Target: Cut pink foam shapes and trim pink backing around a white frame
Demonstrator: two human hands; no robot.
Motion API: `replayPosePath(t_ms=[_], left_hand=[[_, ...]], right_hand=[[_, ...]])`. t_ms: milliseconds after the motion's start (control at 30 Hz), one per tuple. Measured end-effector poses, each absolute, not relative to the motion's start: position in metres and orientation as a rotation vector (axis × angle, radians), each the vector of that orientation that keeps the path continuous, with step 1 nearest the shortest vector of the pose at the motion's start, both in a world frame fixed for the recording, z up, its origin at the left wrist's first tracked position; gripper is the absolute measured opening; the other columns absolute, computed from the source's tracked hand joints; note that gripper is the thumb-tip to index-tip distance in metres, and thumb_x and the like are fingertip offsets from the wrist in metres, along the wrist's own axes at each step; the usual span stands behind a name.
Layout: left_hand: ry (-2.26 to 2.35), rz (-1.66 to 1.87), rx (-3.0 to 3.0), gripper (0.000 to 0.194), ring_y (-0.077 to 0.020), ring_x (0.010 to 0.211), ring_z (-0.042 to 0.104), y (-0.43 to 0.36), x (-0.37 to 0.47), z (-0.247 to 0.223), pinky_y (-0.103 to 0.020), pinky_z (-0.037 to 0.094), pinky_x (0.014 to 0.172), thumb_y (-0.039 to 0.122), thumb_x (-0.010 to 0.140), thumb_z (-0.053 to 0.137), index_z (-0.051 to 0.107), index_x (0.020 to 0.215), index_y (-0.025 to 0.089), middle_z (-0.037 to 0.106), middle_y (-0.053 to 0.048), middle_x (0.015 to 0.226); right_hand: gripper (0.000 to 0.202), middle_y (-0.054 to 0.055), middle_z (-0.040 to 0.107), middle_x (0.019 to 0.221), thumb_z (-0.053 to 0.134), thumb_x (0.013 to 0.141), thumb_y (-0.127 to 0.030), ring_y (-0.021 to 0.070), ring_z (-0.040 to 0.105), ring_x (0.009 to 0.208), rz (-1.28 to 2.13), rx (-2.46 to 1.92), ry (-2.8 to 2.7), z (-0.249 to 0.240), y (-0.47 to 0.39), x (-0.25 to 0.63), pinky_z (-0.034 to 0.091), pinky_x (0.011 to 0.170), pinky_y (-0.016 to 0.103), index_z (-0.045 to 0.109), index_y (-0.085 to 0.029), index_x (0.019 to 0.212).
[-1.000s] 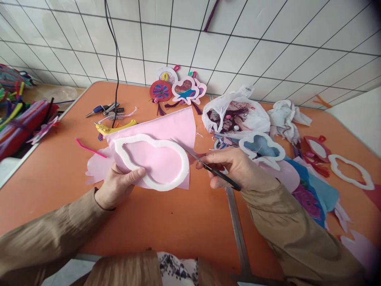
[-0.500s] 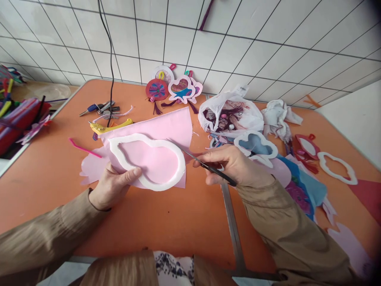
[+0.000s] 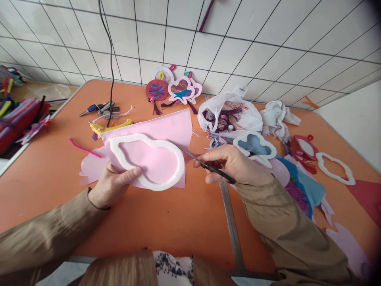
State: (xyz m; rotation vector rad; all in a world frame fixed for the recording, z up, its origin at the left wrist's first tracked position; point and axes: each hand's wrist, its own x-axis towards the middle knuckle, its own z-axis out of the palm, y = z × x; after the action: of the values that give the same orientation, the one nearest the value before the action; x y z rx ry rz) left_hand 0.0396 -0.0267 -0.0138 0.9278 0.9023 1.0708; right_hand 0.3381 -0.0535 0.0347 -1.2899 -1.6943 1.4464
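Observation:
My left hand (image 3: 114, 182) pinches a pink sheet (image 3: 172, 123) together with a white gourd-shaped foam frame (image 3: 175, 174) lying on it, thumb on top at the frame's lower left edge. Scissors (image 3: 218, 171) with black handles are gripped in my right hand (image 3: 232, 165). Their blades reach the pink sheet along the frame's upper right curve. Both sheet and frame are held above the orange table (image 3: 143, 226). Under the sheet's left side another pink cut piece (image 3: 92, 165) shows in part.
Beyond the sheet lie a yellow glue gun (image 3: 110, 127), keys (image 3: 104, 107) and finished ornaments (image 3: 166, 87). A white plastic bag (image 3: 250, 115) of tassels sits at back right. Foam frames, such as a cloud-shaped one (image 3: 336, 169), and coloured scraps cover the right side. A black cord (image 3: 111, 67) hangs down.
Hardly anything differs: the view has shifted very slightly, and both hands keep their hold on the sheet, frame and scissors.

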Motion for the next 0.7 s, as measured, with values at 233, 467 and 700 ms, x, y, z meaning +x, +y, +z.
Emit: replayPosePath(t_ms=[233, 467, 700], left_hand=[[0.921, 1.036, 0.966, 0.037, -0.0288, 0.078, 0.077, -0.025, 0.038, -0.013, -0.035, 0.067, 0.068, 0.031, 0.058, 0.096, 0.081, 0.089, 0.017, 0.081, -0.008, 0.086], [0.9, 1.023, 0.966, 0.034, -0.0271, 0.075, 0.076, -0.025, 0.039, -0.012, -0.035, 0.067, 0.067, 0.028, 0.058, 0.096, 0.082, 0.087, 0.017, 0.081, -0.007, 0.084], [0.887, 0.997, 1.006, 0.033, -0.0265, 0.076, 0.077, -0.024, 0.037, -0.015, -0.033, 0.068, 0.068, 0.028, 0.058, 0.096, 0.083, 0.087, 0.018, 0.082, -0.006, 0.087]], right_hand=[[0.066, -0.003, 0.055, 0.065, 0.091, 0.051, -0.064, 0.0087, 0.047, 0.057, 1.717, -1.207, -1.62, 0.031, -0.052, 0.343, 0.037, 0.05, 0.022, 0.071, -0.015, 0.089], [0.069, -0.003, 0.054, 0.063, 0.086, 0.056, -0.069, 0.0082, 0.043, 0.056, 1.744, -1.145, -1.695, 0.024, -0.052, 0.35, 0.031, 0.05, 0.024, 0.07, -0.014, 0.093], [0.061, -0.003, 0.054, 0.061, 0.09, 0.057, -0.061, 0.0086, 0.044, 0.055, 1.692, -1.117, -1.723, 0.023, -0.053, 0.35, 0.029, 0.05, 0.024, 0.073, -0.013, 0.092]])
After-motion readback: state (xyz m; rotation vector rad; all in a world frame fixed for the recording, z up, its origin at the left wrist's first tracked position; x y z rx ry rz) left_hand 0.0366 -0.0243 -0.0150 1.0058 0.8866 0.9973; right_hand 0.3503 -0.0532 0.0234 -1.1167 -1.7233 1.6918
